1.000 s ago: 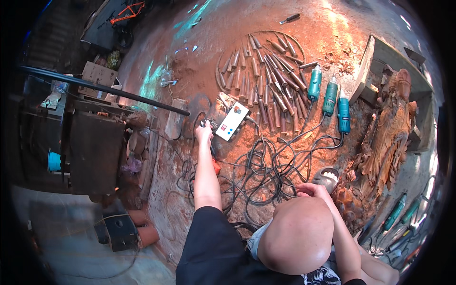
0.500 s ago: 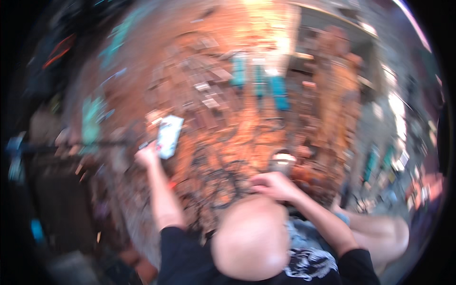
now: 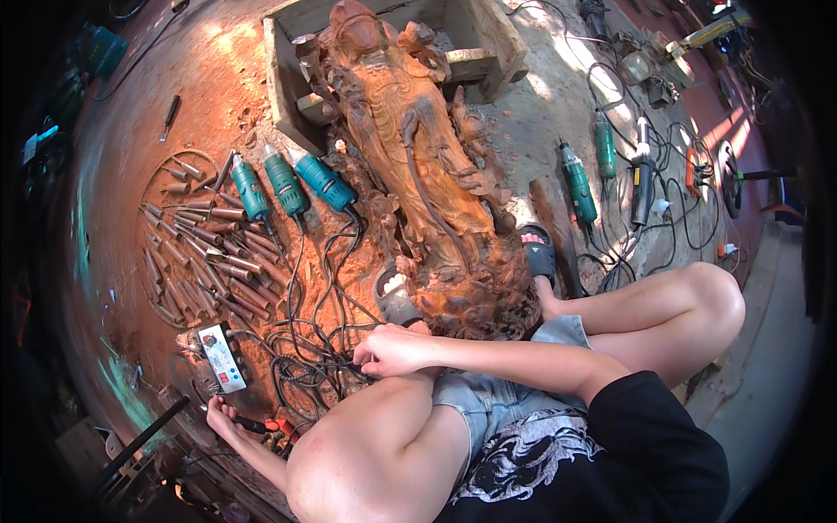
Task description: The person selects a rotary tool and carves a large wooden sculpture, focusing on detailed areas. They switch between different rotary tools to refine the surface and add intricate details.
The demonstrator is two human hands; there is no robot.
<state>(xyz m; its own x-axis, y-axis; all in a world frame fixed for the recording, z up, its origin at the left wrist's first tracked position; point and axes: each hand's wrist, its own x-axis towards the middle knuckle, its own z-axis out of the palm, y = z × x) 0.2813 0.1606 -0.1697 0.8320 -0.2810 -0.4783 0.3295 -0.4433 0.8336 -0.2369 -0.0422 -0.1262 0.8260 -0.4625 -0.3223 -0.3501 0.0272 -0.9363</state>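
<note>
Box (image 3: 223, 358) is seen between chisels (image 3: 235, 270) and left hand (image 3: 222, 415), whose grip cannot be made out; right hand (image 3: 389, 349) is loosely curled by tangled cables (image 3: 289, 370), hold likewise unclear; box could be tipped if a cable is snagged.

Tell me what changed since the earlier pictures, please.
The view swung right: the carved figure, white box and green tools now sit further left in it. No taking hold or letting go is visible. The left hand stays beside the box, the right hand near the cables; tools lie unmoved.
</note>
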